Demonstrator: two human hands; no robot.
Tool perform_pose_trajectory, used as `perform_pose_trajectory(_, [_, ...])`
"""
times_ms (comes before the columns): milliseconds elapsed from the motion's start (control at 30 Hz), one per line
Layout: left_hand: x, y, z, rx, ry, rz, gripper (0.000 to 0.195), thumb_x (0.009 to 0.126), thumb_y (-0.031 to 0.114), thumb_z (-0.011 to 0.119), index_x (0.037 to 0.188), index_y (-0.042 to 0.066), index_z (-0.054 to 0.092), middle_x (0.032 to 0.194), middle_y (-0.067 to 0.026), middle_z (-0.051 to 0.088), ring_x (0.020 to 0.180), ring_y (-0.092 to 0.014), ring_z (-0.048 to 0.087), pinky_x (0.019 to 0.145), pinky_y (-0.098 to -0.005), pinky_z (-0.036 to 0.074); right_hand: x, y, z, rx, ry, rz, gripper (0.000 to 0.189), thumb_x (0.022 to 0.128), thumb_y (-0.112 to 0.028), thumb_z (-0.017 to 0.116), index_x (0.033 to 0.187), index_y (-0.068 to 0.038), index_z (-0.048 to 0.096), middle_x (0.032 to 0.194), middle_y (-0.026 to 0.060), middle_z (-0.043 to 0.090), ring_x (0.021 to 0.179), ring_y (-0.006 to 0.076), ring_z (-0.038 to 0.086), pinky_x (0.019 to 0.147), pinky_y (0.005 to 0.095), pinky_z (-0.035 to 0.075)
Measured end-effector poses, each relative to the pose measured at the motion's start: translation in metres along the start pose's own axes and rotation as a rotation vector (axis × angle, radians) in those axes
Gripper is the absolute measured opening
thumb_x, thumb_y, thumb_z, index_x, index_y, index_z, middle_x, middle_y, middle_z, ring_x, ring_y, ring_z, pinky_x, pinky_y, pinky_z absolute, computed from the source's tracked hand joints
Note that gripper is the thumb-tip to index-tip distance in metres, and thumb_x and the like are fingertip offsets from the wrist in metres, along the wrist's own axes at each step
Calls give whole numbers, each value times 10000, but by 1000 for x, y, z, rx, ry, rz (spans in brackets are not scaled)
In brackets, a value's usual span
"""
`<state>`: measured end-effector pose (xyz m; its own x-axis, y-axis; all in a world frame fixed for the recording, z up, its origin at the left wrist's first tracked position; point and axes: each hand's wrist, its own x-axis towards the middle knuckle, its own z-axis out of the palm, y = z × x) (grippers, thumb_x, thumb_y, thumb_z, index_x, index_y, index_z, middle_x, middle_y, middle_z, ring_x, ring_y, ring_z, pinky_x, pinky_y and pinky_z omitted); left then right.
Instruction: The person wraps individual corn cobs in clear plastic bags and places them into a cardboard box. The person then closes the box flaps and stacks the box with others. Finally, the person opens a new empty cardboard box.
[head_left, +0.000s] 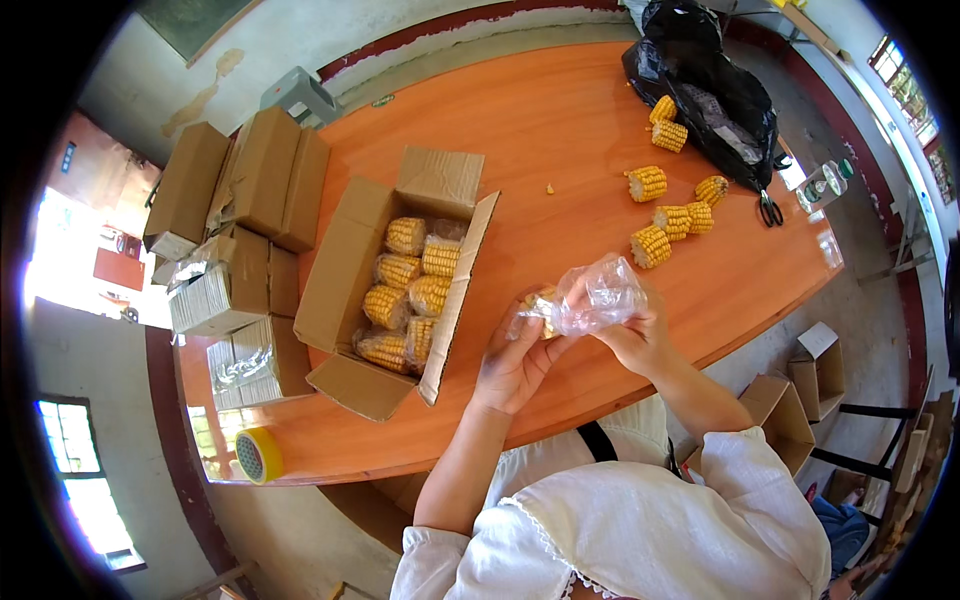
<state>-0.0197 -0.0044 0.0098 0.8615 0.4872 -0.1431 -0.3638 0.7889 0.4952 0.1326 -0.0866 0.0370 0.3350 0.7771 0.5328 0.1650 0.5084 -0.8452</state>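
My left hand (514, 360) is closed around a piece of corn cob (541, 309) partly wrapped in clear plastic. Held in my right hand (637, 330) is the loose, puffed part of a clear plastic bag (604, 294), which reaches across to the corn. To the left, an open cardboard box (341, 262) holds several plastic-wrapped corn pieces (386, 306). Several bare corn pieces (650, 247) lie on the orange wooden table (525, 127) beyond my right hand. My fingers and the shiny film hide part of the held cob.
Cardboard boxes (259, 176) are stacked at the table's left side. Yellow tape (259, 455) stands at the near left corner. A black plastic bag (705, 90), scissors (769, 210) and a bottle (823, 187) are at the far right. A grey stool (300, 94) stands behind the table.
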Motion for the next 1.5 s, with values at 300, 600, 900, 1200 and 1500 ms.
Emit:
perform_pose_trajectory(300, [0,4,5,20,-26,21,517,963,126,547,1425,11,344,1319,-113,505,1221,-203,520,1022,-356,478,-7,-23,6,-124,95,223,214,978,-188,570,956,10,648,815,50,655,721,95,593,628,248,465])
perform_pose_trajectory(600, [1,4,9,103,10,48,629,895,141,639,1423,11,322,1317,-151,504,1216,-218,526,1024,-339,469,-15,-21,-5,-182,-21,309,185,935,-147,623,1045,3,618,890,50,646,778,98,585,667,249,462])
perform_pose_trajectory(900, [-2,5,9,24,24,85,616,876,102,652,1405,15,346,1262,-125,530,1156,-198,553,997,-331,481,-16,-17,-18,-229,-43,167,803,633,-259,906,1302,-53,512,1145,66,586,1029,153,565,851,285,449])
perform_pose_trajectory(1200, [0,1,6,158,37,130,678,769,4,753,1353,69,413,1259,-123,538,1176,-227,532,1015,-371,450,-17,-28,-4,-103,-8,279,305,818,-89,756,1044,-33,559,886,2,590,745,58,547,630,211,437])
perform_pose_trajectory(1500, [-1,-3,6,338,21,175,561,740,25,780,1224,42,497,1272,-145,555,1190,-248,536,1027,-389,440,-14,-33,-5,-74,187,257,277,784,14,685,1015,-25,537,847,20,587,759,57,589,693,198,494])
